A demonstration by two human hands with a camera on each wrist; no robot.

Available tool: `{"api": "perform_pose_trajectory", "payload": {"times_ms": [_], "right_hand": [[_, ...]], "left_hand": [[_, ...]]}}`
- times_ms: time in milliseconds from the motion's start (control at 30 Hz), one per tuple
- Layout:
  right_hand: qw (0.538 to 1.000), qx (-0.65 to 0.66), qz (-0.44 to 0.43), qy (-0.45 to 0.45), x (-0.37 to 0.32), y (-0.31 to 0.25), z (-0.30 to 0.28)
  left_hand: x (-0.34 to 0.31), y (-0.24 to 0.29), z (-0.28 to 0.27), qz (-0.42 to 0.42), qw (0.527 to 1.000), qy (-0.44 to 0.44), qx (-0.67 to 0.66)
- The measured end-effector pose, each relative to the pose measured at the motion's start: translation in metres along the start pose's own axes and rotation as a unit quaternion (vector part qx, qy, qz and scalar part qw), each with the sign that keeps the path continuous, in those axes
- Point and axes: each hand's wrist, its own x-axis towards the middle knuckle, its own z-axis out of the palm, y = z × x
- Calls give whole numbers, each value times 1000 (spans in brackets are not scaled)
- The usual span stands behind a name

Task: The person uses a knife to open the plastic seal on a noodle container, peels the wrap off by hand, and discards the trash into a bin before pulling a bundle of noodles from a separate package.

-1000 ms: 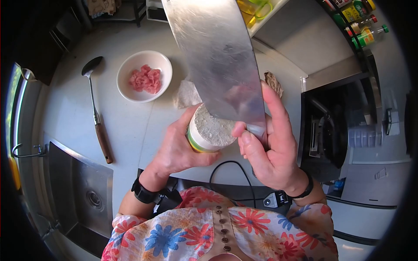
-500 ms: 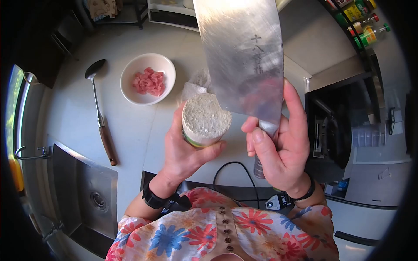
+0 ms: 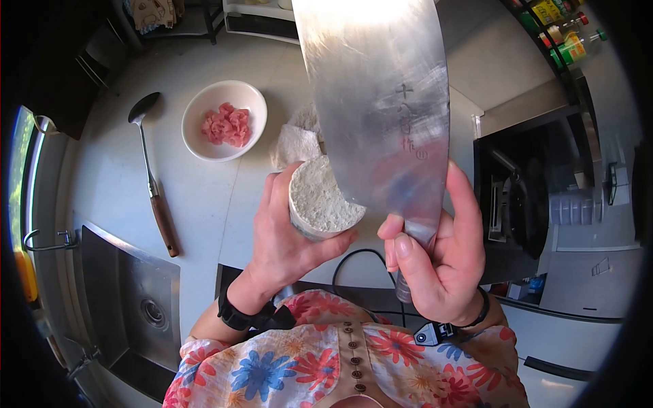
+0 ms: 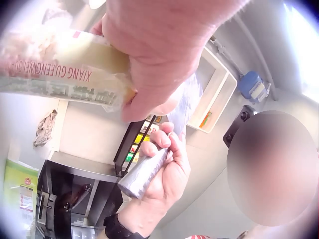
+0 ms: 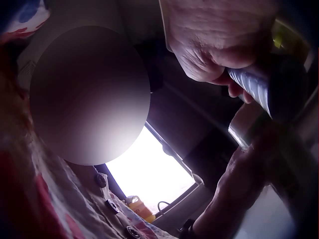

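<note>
My left hand (image 3: 282, 234) grips a wrapped cylindrical bundle (image 3: 318, 197) whose pale, rough end faces up at the head camera. In the left wrist view the bundle (image 4: 55, 74) shows a printed label, with my left hand (image 4: 164, 50) wrapped round it. My right hand (image 3: 435, 265) holds a big steel cleaver (image 3: 381, 102) by its metal handle (image 4: 142, 172), blade upright. The blade's edge lies against the right side of the bundle's end. From the right wrist camera only the handle (image 5: 256, 87) and my right hand (image 5: 214, 40) show clearly.
On the white counter stand a white bowl (image 3: 194, 146) of pink meat pieces, a ladle (image 3: 153, 190) to its left and a crumpled cloth (image 3: 296, 144) behind the bundle. A steel sink (image 3: 129, 292) lies lower left. A black recess (image 3: 517, 197) and bottles (image 3: 564, 37) are to the right.
The cleaver swung from leaning left to nearly upright and shifted right. The bundle drew clear of the blade, then its right side came back under the blade's edge.
</note>
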Motion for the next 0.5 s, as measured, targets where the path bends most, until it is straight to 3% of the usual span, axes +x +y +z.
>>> {"api": "perform_pose_trajectory", "payload": {"times_ms": [233, 500], "right_hand": [[1000, -27, -15, -5, -12, -3, 1], [996, -71, -37, 29, -15, 7, 5]], "left_hand": [[-2, 2, 19, 38, 997, 43, -56], [-7, 5, 33, 64, 995, 64, -27]]}}
